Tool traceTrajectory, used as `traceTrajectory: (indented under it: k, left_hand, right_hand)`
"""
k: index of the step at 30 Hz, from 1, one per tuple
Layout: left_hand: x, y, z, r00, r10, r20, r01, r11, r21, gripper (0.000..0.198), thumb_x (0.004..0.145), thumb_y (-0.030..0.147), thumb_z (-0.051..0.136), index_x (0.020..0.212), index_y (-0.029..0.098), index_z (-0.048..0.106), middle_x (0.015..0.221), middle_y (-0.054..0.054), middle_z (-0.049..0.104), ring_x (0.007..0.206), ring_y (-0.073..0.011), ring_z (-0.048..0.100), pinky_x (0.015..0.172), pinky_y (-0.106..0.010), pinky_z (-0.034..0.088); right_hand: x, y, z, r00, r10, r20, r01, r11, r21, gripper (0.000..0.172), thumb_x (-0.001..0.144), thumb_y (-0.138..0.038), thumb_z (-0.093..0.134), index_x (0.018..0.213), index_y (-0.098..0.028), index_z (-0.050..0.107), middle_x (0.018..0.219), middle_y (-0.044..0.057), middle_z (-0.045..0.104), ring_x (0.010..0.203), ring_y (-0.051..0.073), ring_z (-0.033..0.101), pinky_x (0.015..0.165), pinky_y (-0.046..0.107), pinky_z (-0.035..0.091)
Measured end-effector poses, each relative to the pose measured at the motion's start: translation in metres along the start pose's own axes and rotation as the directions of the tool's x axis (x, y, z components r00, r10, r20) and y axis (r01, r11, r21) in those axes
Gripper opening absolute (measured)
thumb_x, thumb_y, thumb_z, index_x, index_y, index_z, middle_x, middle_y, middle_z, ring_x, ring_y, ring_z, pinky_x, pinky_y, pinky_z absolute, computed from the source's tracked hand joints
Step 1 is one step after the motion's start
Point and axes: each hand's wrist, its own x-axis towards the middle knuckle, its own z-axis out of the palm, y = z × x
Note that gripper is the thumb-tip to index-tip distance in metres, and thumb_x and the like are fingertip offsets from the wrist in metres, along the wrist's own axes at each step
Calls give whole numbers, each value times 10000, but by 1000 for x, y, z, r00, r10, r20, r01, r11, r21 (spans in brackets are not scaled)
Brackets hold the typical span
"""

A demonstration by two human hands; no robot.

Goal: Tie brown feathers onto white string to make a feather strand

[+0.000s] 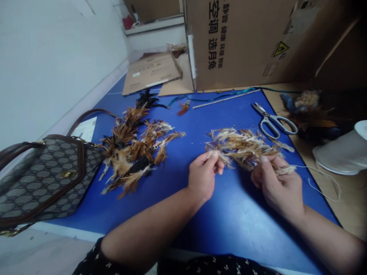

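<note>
Tan feathers lie between the left hand and right hand.

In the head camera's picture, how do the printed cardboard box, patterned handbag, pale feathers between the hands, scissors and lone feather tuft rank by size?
1. Printed cardboard box
2. Patterned handbag, though nearness enlarges it
3. Pale feathers
4. Scissors
5. Lone feather tuft

The box and handbag run out of frame.
</note>
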Motion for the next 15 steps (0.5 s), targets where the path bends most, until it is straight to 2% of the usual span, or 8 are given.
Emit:
traceTrajectory:
  k: [4, 8, 10, 12, 15]
  left_hand:
    - [0, -5, -2, 999, 8, 33, -9, 999, 32, 313, 881, 410, 867, 816, 143, 716, 684, -14, 648, 590, -100, 553, 567, -255, 408]
    - [-5, -9, -2, 997, 12, 73, -22, 991, 136, 350, 912, 456, 844, 833, 132, 735, 673, -22, 658, 562, -105, 561, 562, -270, 416]
    - [-9, -9, 0, 994, -10, 112, -11, 983, 184, 360, 927, 461, 831, 828, 128, 736, 674, -26, 663, 548, -102, 558, 560, -274, 419]
    - [-12, -9, 1, 988, -29, 153, -3, 979, 206, 359, 941, 461, 821, 834, 128, 738, 674, -25, 664, 536, -98, 555, 558, -277, 418]
    - [-13, -9, 1, 980, -28, 196, -10, 982, 191, 363, 952, 459, 815, 815, 134, 730, 676, -24, 657, 543, -99, 552, 557, -280, 418]
  right_hand:
    - [-1, -2, 4, 999, -41, -18, 42, 996, 84, 309, 1066, -551, 695, 948, -288, 581, 606, -55, 484, 457, 157, 456, 393, 312, 400]
    - [-3, -3, 4, 998, -68, 15, 68, 998, -2, 322, 1075, -583, 666, 1002, -297, 537, 737, -15, 639, 484, 159, 496, 421, 325, 408]
    - [-2, -4, 3, 994, -79, 82, 89, 988, -125, 354, 1089, -605, 627, 964, -291, 524, 728, -4, 664, 497, 164, 512, 488, 344, 449]
    - [-1, -5, 2, 978, -56, 201, 102, 969, -226, 399, 1104, -630, 580, 913, -285, 521, 626, -16, 629, 498, 173, 531, 541, 354, 476]
    - [0, -4, 0, 936, 36, 349, 64, 961, -270, 437, 1126, -650, 511, 898, -276, 522, 557, -25, 616, 480, 172, 557, 541, 343, 481]
